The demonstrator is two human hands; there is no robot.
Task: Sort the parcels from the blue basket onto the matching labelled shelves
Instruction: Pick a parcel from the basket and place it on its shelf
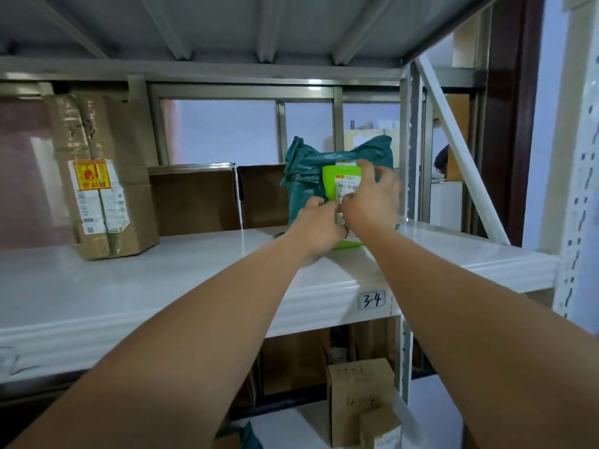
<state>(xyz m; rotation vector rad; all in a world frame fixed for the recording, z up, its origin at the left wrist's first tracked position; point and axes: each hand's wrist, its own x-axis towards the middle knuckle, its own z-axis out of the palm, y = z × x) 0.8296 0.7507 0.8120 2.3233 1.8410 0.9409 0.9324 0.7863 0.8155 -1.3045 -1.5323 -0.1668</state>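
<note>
Both arms reach straight forward and slightly up, forearms bare and converging on the green parcel (pixel 331 181). The parcel stands upright on the white shelf (pixel 194 270), its white printed label facing the person.

The left hand (pixel 319 223) is at the parcel's lower left, knuckles toward the camera, with its fingers (pixel 316 202) curled round the parcel's left edge. The right hand (pixel 369 197) sits higher, on the parcel's right side. Its fingers (pixel 368 166) hook over the top right corner and its thumb presses near the label. Both hands grip the parcel; the two thumbs nearly meet across its front. The right hand is a little blurred.

Directly behind the parcel and touching it stands a teal bag (pixel 303 163), taller and wider, its crumpled top showing above. Below the parcel, on the shelf's front lip, a tag (pixel 372 299) reads "3-4". Left of the parcel, at the back of the shelf, sit two brown boxes (pixel 194 200) side by side. Far left of the parcel stands a tall box (pixel 103 196), taped and bearing a yellow and red sticker above a white label. Well below the parcel, on the lower shelf, a small box (pixel 359 393) stands upright.
</note>
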